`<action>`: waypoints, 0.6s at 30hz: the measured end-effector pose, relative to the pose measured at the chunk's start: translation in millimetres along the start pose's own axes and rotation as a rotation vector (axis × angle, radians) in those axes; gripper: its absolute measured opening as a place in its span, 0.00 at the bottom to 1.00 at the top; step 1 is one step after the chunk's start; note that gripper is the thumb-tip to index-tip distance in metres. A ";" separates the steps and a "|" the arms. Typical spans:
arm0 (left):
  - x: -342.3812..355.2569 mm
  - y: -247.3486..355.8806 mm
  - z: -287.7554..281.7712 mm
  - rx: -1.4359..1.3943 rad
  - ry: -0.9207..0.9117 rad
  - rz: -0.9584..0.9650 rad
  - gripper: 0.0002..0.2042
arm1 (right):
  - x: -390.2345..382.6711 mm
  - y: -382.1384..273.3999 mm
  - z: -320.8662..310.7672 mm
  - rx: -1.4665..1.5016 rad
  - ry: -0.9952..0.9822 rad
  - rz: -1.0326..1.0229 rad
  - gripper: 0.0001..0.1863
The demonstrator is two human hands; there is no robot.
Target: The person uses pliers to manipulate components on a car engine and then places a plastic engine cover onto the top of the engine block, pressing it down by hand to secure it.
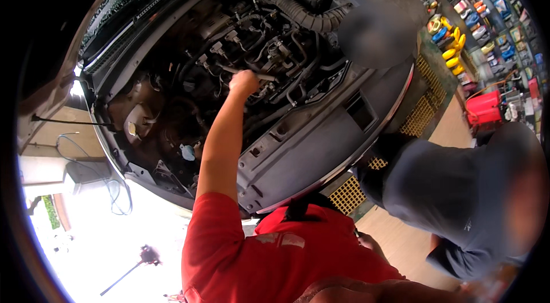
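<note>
Engine [252, 45] sits deep in the open bay, under the raised hood [114, 11]. I see one hand [243, 82] fisted around a slim metal tool [264, 77]; which hand, I cannot tell. Best to keep the wrist straight and pull steadily, clear of the ribbed hose [298, 14].

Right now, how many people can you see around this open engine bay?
2. One in a red shirt leans over the engine bay, one hand closed on a tool there. Another in a dark grey shirt bends at the right. Others may be hidden.
</note>
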State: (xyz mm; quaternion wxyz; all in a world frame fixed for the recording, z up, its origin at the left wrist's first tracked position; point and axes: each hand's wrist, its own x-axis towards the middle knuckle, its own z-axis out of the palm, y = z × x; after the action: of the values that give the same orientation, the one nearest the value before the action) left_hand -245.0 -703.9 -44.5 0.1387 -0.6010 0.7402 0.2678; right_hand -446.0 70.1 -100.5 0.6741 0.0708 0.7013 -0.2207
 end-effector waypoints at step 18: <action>23.7 -16.1 -0.3 0.631 0.145 0.591 0.15 | 20.2 -32.4 -12.0 0.024 0.022 0.159 0.18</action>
State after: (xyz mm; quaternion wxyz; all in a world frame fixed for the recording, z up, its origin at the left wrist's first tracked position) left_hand -235.1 -725.6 -60.4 0.1805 -0.3090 0.9337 0.0136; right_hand -471.5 42.0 -113.4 0.6809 0.1365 0.6982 -0.1740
